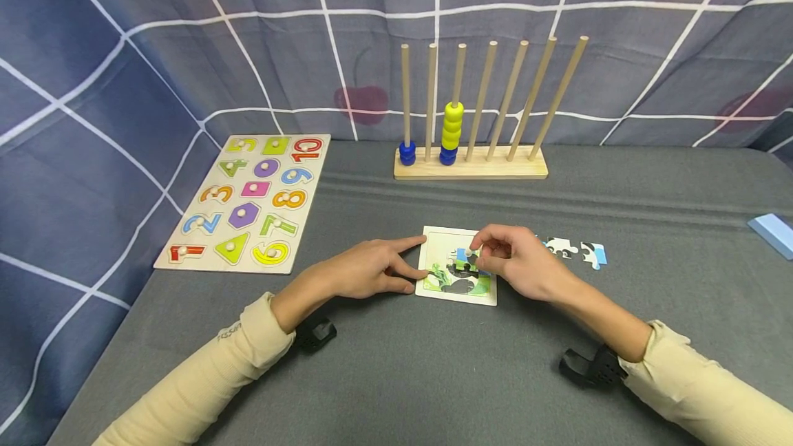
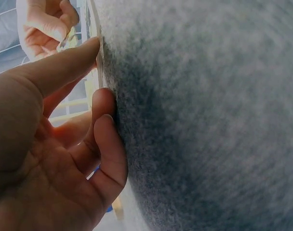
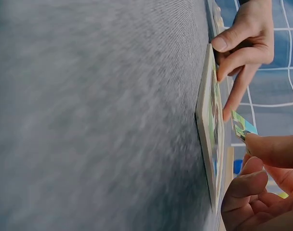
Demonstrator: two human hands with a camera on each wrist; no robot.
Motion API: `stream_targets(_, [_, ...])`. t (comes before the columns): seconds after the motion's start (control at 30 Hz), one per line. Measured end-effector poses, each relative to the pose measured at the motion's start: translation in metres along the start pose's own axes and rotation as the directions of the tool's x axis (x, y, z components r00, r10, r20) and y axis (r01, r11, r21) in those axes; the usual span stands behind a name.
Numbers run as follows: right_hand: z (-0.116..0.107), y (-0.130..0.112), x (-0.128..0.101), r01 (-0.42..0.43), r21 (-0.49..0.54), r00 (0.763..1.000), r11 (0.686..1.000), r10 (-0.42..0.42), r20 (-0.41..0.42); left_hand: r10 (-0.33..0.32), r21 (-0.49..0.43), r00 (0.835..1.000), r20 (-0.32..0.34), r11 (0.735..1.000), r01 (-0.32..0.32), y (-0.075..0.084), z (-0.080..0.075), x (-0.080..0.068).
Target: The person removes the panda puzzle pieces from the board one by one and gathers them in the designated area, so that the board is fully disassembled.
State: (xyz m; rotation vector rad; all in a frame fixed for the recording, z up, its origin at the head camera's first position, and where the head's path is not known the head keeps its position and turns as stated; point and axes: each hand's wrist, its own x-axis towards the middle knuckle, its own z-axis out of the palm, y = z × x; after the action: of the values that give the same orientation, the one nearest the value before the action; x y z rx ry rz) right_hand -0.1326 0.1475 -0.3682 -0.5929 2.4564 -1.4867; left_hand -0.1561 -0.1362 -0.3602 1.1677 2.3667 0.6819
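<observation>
A small square puzzle board (image 1: 441, 241) with a panda picture, partly filled, lies on the grey cloth. At its left edge rests my left hand (image 1: 372, 268), with spread fingertips on the frame and its side. Over the board's right half, my right hand (image 1: 523, 263) pinches a puzzle piece (image 3: 243, 126) between thumb and finger. That piece is green, blue and dark, and in the right wrist view it is tilted above the board. Loose puzzle pieces (image 1: 593, 255) in black, white and blue lie right of the board, some of them partly hidden behind my right hand.
A number-and-shape knob board (image 1: 209, 260) lies at the left. Behind the puzzle stands a wooden peg rack (image 1: 483, 169) with several upright rods and blue and yellow beads. A light blue block (image 1: 774, 234) is at the far right. A checked curtain (image 1: 279, 60) backs the table.
</observation>
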Motion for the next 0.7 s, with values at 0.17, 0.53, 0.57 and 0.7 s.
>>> stream_targets(0.17, [-0.009,0.004,-0.012,-0.023,-0.004,1.0,1.0,0.023,-0.009,-0.012,-0.009,1.0,0.001,1.0,0.012,0.0,0.0,-0.001])
stream_targets(0.53, [-0.028,0.014,-0.038,-0.071,-0.051,0.995,0.996,0.067,-0.073,-0.01,-0.021,1.0,0.0,1.0,0.01,0.001,0.0,0.0])
stream_targets(0.57, [-0.03,0.016,-0.039,-0.082,-0.036,0.994,0.996,0.079,-0.071,-0.016,-0.025,1.0,0.003,1.0,0.017,0.001,0.0,0.0])
stream_targets(0.7, [-0.035,0.021,-0.045,-0.124,0.031,0.99,0.992,0.125,-0.059,-0.023,-0.029,1.0,0.006,0.999,0.023,0.002,0.0,0.0])
